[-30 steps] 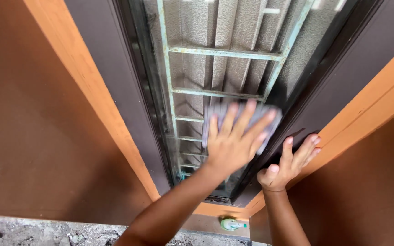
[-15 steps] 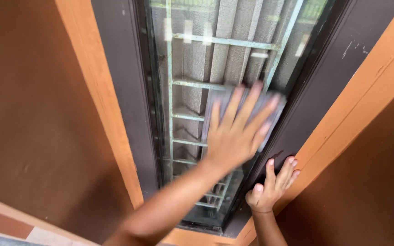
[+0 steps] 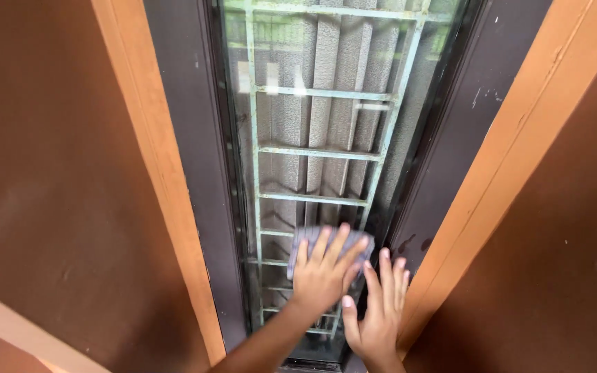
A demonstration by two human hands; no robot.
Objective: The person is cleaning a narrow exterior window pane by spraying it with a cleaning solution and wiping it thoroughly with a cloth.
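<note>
My left hand [image 3: 321,273] presses a grey-lilac cloth [image 3: 305,240] flat against the glass pane [image 3: 312,124] of a tall narrow window, low on the pane. My right hand [image 3: 378,311] lies flat, fingers spread, on the dark window frame [image 3: 443,145] just right of the cloth, holding nothing. Behind the glass a pale green metal grille [image 3: 326,150] and a grey ribbed wall show.
Orange wooden trim [image 3: 153,173] borders the dark frame on both sides. Brown walls [image 3: 43,159] flank the window left and right. A lighter band crosses the lower left corner.
My left hand has slid the cloth down the glass. The right hand has shifted left on the frame. The view has tilted upward, so the floor and the green bottle have left the picture.
</note>
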